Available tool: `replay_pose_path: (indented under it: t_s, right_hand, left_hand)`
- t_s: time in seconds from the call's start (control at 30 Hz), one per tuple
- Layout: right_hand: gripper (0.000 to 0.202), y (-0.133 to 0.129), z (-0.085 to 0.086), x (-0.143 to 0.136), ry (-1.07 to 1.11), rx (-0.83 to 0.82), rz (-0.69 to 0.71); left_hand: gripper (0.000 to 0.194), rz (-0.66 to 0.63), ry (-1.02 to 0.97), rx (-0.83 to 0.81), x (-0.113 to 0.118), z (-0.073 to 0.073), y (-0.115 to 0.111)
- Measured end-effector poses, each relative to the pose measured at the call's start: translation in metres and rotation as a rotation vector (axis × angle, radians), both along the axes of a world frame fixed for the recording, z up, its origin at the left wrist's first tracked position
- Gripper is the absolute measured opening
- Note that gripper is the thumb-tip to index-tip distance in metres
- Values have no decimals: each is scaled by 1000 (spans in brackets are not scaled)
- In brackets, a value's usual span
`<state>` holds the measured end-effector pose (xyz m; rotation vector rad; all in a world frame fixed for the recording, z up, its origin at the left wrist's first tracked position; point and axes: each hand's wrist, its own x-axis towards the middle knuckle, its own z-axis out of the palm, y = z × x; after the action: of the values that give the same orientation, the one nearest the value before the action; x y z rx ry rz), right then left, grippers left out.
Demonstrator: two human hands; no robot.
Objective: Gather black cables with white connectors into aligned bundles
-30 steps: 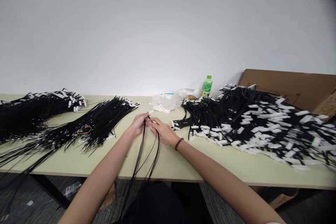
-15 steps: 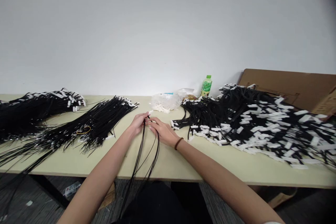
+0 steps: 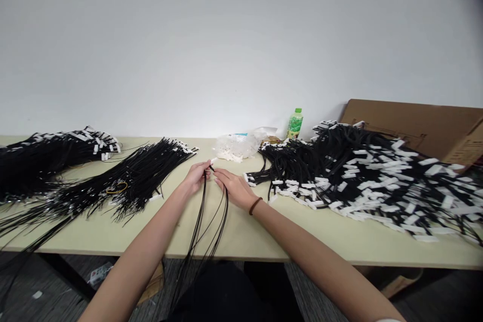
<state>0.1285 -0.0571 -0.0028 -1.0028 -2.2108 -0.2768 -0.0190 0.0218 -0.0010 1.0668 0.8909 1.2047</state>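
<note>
My left hand (image 3: 196,175) is closed on thin black cables (image 3: 200,211) near their upper end, where a small white connector (image 3: 214,160) shows above the fingertips. Close beside it, my right hand (image 3: 234,187) pinches the same group of cables, a short black stretch running between the two hands. Loose lengths hang from both hands over the table's front edge. Which cable each finger grips is too small to make out. Behind the hands lies a clear plastic bag (image 3: 236,147) with small white pieces in and before it.
Black cables with white connectors lie in a bundle (image 3: 151,171) and a pile (image 3: 71,151) on the left. A large cable heap (image 3: 339,176) covers the right. Behind stand a green-capped bottle (image 3: 295,125) and a cardboard box (image 3: 415,126). The table's front edge (image 3: 256,256) runs below my forearms.
The two hands have drawn slightly apart, showing more of the black cable between them. The whole view has shifted a little; the piles lie as before.
</note>
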Motion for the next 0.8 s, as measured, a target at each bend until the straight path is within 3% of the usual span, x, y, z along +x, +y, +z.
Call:
replay_pose_path:
  t_s: [0.8]
  right_hand:
    - [32,3,-3,1,-49,-54,-71]
  left_hand:
    - [27,-19,54,8,-2,-7,3]
